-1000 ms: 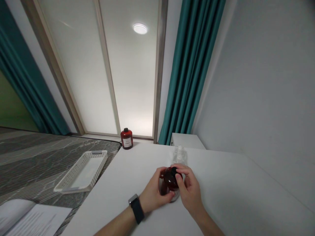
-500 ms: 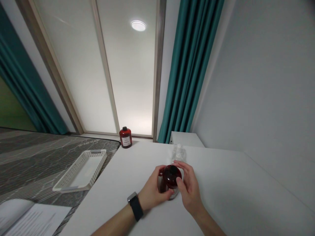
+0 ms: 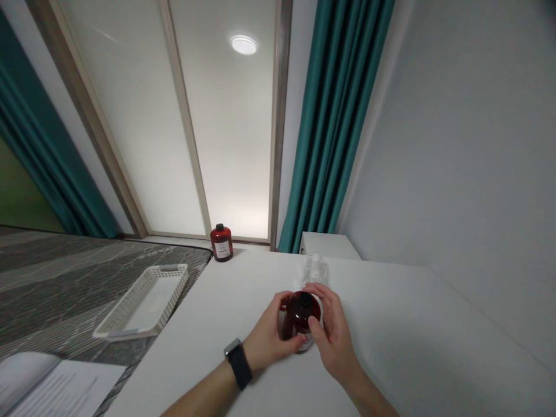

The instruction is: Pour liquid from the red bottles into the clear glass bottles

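A dark red bottle point(image 3: 299, 317) with a black cap point(image 3: 306, 299) stands on the white table, seen from above. My left hand point(image 3: 270, 339) is wrapped round its left side, thumb across the front. Against its right side my right hand point(image 3: 337, 341) is curled, with the thumb on the near shoulder and the fingers behind. The hands partly cover the bottle's lower body and label. Just beyond my right fingers is a clear, transparent bottle point(image 3: 315, 269). A black watch point(image 3: 238, 364) is on my left wrist.
Another red bottle point(image 3: 222, 242) with a white label stands at the table's far left corner. Left of the white table point(image 3: 425, 324), a white perforated basket point(image 3: 145, 301) and an open booklet point(image 3: 65, 385) lie on a dark patterned surface. Behind are a white cabinet point(image 3: 330, 245) and teal curtains point(image 3: 336, 121).
My right hand has shifted very slightly left on the bottle, its thumb a little further over the shoulder. My left hand and the other things stay in place.
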`<state>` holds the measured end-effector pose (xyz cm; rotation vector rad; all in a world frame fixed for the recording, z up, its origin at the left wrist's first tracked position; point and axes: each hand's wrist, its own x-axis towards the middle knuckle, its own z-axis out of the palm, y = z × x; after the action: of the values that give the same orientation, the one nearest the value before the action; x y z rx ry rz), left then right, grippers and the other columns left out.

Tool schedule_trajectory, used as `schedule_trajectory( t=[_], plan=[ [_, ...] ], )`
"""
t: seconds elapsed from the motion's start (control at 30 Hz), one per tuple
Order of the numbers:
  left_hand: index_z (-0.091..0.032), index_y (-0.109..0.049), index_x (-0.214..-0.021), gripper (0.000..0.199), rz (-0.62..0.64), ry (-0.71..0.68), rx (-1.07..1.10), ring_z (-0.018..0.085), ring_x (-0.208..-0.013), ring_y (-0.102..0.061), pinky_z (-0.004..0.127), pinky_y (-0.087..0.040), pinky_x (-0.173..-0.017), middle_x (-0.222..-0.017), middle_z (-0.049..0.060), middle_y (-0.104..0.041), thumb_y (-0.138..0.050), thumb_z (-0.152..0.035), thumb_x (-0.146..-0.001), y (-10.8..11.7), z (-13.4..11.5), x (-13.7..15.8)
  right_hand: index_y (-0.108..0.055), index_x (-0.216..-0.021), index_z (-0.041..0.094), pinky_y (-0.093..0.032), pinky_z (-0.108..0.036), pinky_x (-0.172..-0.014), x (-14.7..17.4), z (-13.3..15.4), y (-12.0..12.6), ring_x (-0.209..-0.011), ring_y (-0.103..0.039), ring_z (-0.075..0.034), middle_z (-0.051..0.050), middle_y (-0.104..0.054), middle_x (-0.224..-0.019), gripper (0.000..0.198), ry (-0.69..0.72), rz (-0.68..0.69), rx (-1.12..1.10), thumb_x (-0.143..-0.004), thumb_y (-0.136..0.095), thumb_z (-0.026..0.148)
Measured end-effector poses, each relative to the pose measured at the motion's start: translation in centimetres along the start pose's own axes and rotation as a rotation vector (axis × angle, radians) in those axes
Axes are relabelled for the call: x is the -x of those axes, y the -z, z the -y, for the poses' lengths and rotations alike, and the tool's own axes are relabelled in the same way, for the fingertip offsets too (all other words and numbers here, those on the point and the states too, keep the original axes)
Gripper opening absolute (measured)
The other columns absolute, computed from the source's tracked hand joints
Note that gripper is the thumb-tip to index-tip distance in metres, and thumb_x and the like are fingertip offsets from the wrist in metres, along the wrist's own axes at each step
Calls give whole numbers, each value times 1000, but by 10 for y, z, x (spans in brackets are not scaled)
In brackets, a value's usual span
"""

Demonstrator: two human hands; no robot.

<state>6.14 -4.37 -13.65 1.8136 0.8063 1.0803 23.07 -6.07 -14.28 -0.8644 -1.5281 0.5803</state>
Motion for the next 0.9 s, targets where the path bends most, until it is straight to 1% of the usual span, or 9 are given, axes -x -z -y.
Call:
schedule_trajectory(
  t=[0.13,0.23,0.3,0.4,0.43,0.57,0.7,0.8,0.9],
  plan=[
    [-19,-41,-132,70,19,4,-9,31,-120,-51,46,-38,-107,-130,12,-55,-74,-16,-70,3,-1,2,-44,-134,26,-36,-54,-111,0,-5,4,-121,-52,-28,-10,-55,-116,41,34,-42,-12,-94,-49,30],
    [-18,-40,-134,65,29,-35,-20,32,-124,-49,48,-37,-107,-135,14,-52,-70,-25,-77,7,-1,3,-37,-140,27,-38,-53,-110,0,-9,9,-123,-51,-28,-11,-53,-123,49,7,12,-13,-93,-50,30],
    [-18,-43,-132,53,-52,-53,-45,30,-120,-52,47,-39,-104,-130,13,-54,-63,-30,-84,11,-3,1,-32,-144,28,-41,-51,-108,1,-10,11,-124,-52,-28,-12,-50,-131,57,-28,90,-4,-91,-54,29],
    [-19,-52,-117,30,-242,-21,-114,26,-104,-58,42,-44,-95,-108,9,-61,-57,-30,-89,18,-13,-7,-28,-146,28,-41,-51,-107,1,-11,11,-122,-54,-28,-12,-50,-133,70,-71,160,18,-85,-62,27],
    [-19,-55,-110,23,-258,-24,-134,24,-99,-59,40,-45,-92,-102,7,-62,-57,-30,-89,20,-18,-11,-27,-146,28,-40,-52,-107,1,-11,11,-121,-55,-28,-12,-50,-133,75,-87,167,23,-82,-65,26],
    [-19,-61,-96,12,-171,-77,-193,22,-91,-57,36,-46,-86,-94,5,-62,-58,-28,-88,24,-38,-28,-20,-148,29,-39,-53,-107,-1,-10,6,-120,-56,-28,-11,-51,-131,92,-167,186,4,-72,-72,22],
    [-19,-62,-93,15,-65,-96,-248,23,-93,-55,36,-44,-87,-94,5,-61,-65,-30,-83,19,-47,-43,-15,-148,29,-39,-52,-108,-4,-6,4,-121,-55,-27,-11,-51,-131,94,-204,218,-67,-72,-71,21],
    [-19,-63,-91,15,59,-37,-216,23,-96,-54,37,-43,-87,-95,5,-62,-64,-34,-85,19,-45,-51,-15,-148,28,-36,-51,-110,-5,-3,4,-124,-53,-28,-11,-50,-133,96,-239,223,-95,-71,-71,20],
    [-19,-60,-90,21,167,59,-76,22,-94,-55,34,-44,-83,-97,5,-61,-62,-40,-86,24,-39,-55,-17,-147,29,-34,-51,-110,-6,-3,3,-125,-52,-28,-11,-49,-133,95,-251,216,-83,-70,-72,20]
  ],
)
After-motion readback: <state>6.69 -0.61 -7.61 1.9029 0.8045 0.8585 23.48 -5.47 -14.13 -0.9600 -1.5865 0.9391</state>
